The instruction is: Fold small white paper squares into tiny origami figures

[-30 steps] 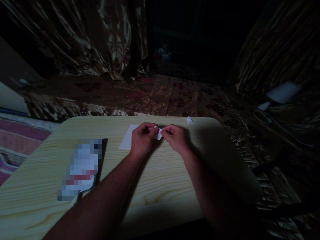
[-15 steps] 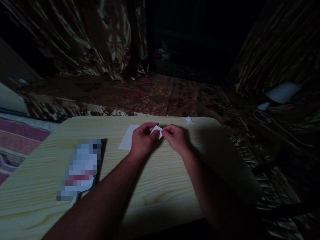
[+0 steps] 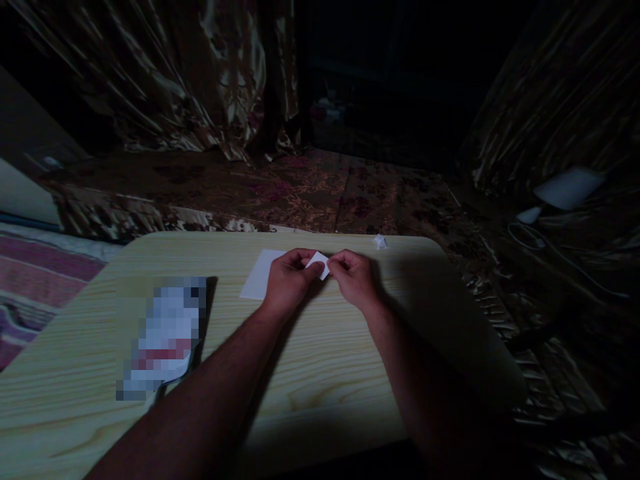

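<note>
A small square of white paper [image 3: 319, 264] is held over the table between my two hands. My left hand [image 3: 290, 280] is closed on its left side, thumb on top and fingers behind. The fingertips of my right hand [image 3: 354, 277] pinch the paper's right corner. Partly under my left hand lies a larger white sheet or stack of paper [image 3: 257, 277]. Near the table's far edge sits a small folded white paper piece [image 3: 381, 242], apart from both hands.
The light wooden table [image 3: 310, 373] has rounded corners. On its left lies a blurred-out item [image 3: 165, 333] beside my left forearm. Behind are a patterned cloth-covered ledge [image 3: 300, 187] and curtains [image 3: 235, 80]. A white lamp [image 3: 570, 187] with a cable stands at the right.
The view has shifted slightly, so everything sits a little further right. Both hands keep their hold on the small paper, with hardly any visible finger movement.
</note>
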`<state>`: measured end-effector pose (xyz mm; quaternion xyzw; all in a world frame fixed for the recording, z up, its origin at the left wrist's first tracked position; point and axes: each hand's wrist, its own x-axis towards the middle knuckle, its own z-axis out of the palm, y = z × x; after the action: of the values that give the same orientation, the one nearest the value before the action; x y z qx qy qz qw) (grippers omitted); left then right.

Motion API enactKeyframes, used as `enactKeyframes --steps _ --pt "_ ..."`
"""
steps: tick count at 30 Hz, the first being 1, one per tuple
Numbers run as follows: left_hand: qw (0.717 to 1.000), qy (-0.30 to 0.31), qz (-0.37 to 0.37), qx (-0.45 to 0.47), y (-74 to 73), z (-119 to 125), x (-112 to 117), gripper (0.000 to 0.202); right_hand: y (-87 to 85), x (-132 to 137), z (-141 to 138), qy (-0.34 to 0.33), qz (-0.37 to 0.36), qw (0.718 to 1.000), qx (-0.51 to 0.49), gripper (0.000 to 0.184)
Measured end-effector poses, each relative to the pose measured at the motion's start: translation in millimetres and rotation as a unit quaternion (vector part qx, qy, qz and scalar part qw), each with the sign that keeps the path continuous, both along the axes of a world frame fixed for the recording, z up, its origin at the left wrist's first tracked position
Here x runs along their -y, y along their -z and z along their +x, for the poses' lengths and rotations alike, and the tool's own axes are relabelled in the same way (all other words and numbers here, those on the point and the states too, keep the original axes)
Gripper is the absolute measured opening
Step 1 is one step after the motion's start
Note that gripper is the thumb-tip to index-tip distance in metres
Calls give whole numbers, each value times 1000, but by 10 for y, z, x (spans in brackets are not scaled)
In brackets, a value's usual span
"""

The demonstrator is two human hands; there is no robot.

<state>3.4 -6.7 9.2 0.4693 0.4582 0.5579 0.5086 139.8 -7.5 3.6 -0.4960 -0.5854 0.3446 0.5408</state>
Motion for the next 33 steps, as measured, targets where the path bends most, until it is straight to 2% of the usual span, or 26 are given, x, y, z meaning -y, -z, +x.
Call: enactKeyframes --steps 8,16,27,33 --pt "998 2 -6 65 45 -20 -52 40 9 8 -1 -5 8 1000 6 18" --pt "988 56 -61 131 27 -8 -55 32 19 19 -7 -11 10 1000 25 16" --pt "985 37 -77 148 66 -32 -85 25 30 26 -8 -28 0 999 31 17" --pt "986 27 -71 151 39 -22 -69 21 10 40 -17 -38 2 999 32 16"
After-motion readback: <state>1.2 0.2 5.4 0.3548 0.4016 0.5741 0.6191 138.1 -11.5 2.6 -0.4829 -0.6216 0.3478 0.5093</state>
